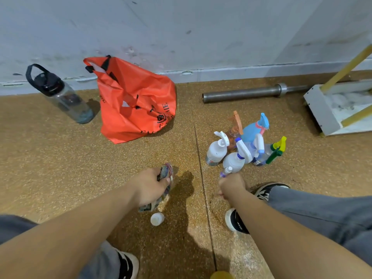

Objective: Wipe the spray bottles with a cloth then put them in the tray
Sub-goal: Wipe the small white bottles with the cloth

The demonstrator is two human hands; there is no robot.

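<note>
My left hand (pixel 150 186) grips a bunched multicoloured cloth (pixel 166 172), which hangs below the fist. A small white round container (pixel 157 218) lies on the floor just under it. My right hand (pixel 231 187) is curled round a small spray bottle; only its white and purple nozzle (pixel 226 171) shows above the fist. Just beyond stands a cluster of spray bottles: two white ones (pixel 216 151) (pixel 234 162), an orange-topped one (pixel 235 127), a blue one (pixel 254 131) and a clear one with a green and yellow trigger (pixel 275 150). A white tray (pixel 320 109) sits at the far right.
An orange bag (pixel 136 101) slumps against the wall, with a clear water bottle (pixel 66 99) to its left. A steel bar (pixel 241 94) lies along the wall. Yellow sticks (pixel 346 67) cross the tray. My shoes (pixel 237 221) and grey trouser legs are close below.
</note>
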